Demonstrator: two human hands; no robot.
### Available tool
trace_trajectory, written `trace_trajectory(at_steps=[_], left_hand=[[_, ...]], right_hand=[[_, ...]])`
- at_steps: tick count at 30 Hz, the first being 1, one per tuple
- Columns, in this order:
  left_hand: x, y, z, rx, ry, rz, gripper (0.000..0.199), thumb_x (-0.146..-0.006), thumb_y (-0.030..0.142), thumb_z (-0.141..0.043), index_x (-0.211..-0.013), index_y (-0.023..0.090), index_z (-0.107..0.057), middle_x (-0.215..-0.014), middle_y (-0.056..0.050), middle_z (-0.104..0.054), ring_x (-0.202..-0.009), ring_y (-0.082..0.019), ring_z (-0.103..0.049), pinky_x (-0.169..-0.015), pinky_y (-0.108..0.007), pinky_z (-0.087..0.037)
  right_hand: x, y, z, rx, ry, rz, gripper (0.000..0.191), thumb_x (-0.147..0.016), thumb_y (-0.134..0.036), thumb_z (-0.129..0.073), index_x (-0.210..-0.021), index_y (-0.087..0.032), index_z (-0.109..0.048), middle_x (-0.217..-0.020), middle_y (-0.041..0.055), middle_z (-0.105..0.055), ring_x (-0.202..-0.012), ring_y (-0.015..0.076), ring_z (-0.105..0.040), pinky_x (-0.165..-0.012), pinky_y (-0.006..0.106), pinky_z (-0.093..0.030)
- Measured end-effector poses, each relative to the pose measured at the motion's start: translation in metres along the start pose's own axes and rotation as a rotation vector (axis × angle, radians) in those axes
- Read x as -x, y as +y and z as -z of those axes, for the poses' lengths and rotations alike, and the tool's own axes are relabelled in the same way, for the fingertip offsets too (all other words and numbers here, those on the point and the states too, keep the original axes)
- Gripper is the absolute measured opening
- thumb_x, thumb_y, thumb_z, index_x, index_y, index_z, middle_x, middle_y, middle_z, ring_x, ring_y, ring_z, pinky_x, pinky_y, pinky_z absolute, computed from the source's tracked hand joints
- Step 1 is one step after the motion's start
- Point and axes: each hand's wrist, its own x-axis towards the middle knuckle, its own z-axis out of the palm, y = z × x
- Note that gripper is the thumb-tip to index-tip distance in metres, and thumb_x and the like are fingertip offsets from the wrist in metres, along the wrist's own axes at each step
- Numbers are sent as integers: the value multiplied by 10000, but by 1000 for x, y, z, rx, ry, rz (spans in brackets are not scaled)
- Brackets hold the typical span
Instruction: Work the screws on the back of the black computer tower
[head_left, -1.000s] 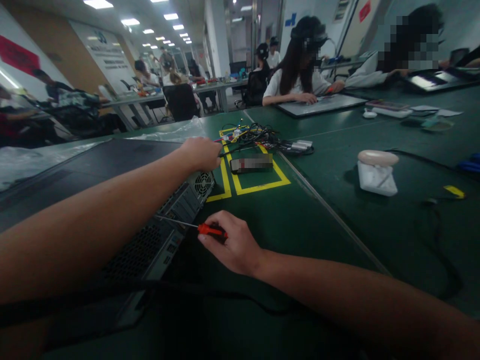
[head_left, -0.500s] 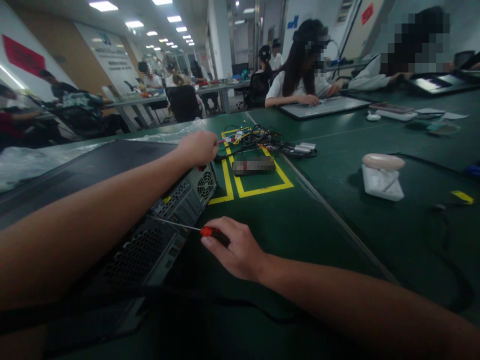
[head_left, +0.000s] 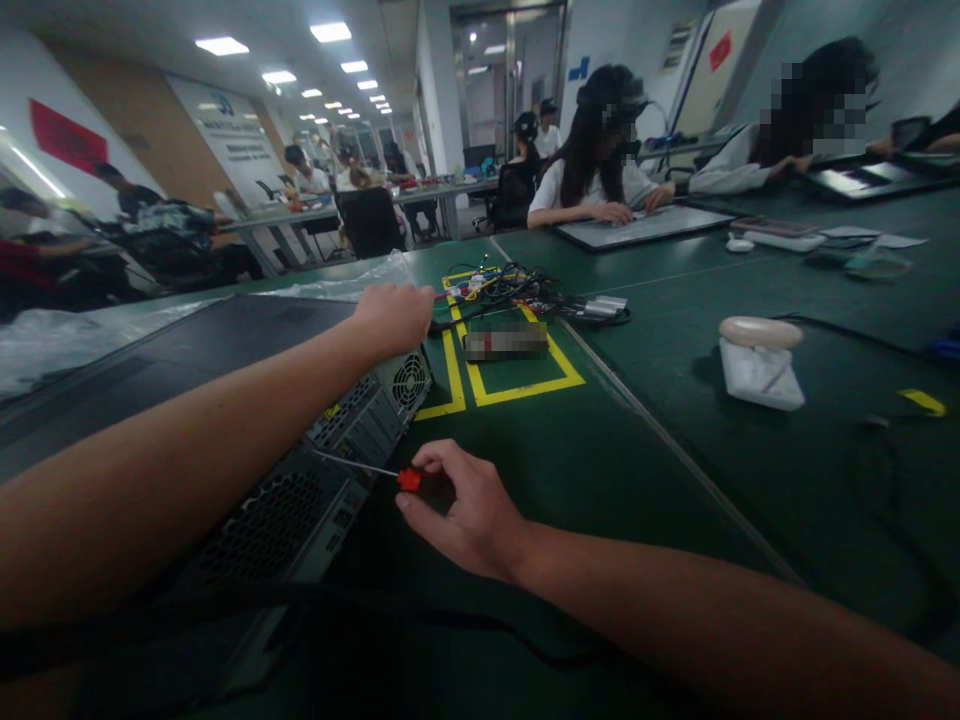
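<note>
A dark computer case (head_left: pixel 225 340) lies on its side at the left, with its rear face of vents, slots and a fan grille turned toward the right. Over the far rear corner of the case my left hand (head_left: pixel 395 318) is closed, its fingers curled at the edge and partly hidden. My right hand (head_left: pixel 472 510) holds a screwdriver (head_left: pixel 409 479) with a red collar between thumb and fingers; most of the handle is hidden by the hand. The thin shaft reaches left to the rear face of the case, where its tip is hard to make out.
Beyond the case lie tangled cables (head_left: pixel 517 288) and a small blurred object (head_left: pixel 506 342) inside yellow tape (head_left: pixel 525 391). White and beige earbud cases (head_left: pixel 761 370) stand at the right. Clear plastic wrap (head_left: pixel 67 345) lies behind the case. Two people work across the green table (head_left: pixel 645 440).
The fingers of my right hand have shifted around the screwdriver handle, leaving a wider gap between thumb and forefinger. My left hand stays at the case corner. The view has tilted slightly.
</note>
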Motion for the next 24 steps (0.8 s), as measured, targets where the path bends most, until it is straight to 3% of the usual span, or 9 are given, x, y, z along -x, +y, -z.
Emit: trace_trajectory(at_steps=[3,10,18,24], left_hand=[[2,1,3,15,-20,9,525,-1098,379,-325,-1417,111,-643,-1311,-271,-728,-1234,-453,-685,-974,-541,-538],[2,0,4,31,-33,-14,491,-1086,367,-397,-1427,130,-657,-1331,-262,-724,-1245,-442,-680,-959,-505,-533],[-4,-4,-4,33,9,-24,462,-1052,416,-515,-1405,185,-703,-1289,-220,-740,-1212,-424,-687,-949,-491,-541],[-2,-3,-2,19,12,-29,415,-1026,348,-534,-1364,191,-718,-1260,-200,-749,-1177,-409,-704,-926,-474,-542]], right_hand=[[0,1,-1,-9,4,7,109,-984,-298,-694,-1033,-228,-627,-872,-4,-686,-705,144,-617,-703,273,-531],[-1,-1,3,22,-55,-3,108,-1000,-306,-688,-1042,-226,-630,-862,1,-678,-697,150,-607,-677,286,-533],[-3,5,5,90,-62,41,239,-1076,-446,-632,-1126,-218,-682,-993,55,-743,-874,194,-696,-830,341,-584],[-3,5,6,75,-98,51,302,-1118,-456,-558,-1139,-193,-704,-995,70,-759,-876,192,-711,-844,331,-584]])
